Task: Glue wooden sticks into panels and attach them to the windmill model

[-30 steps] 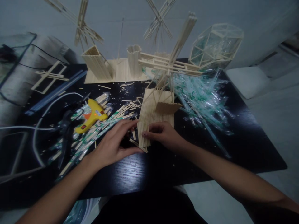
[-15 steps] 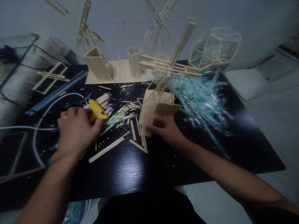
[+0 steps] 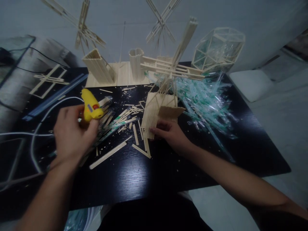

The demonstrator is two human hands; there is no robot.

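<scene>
One glue gun (image 3: 90,103) in left hand (image 3: 71,129); stick panel (image 3: 148,133) in right hand (image 3: 172,136).

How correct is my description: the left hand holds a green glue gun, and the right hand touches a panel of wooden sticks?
The colour is wrong: the head view shows a yellow glue gun. The left hand holds it, and the right hand touches the panel of wooden sticks.

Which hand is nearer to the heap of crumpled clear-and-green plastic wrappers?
Right. The right hand is just left of the heap and closer to the person; the left hand is much farther left, around the yellow plastic glue gun.
</scene>
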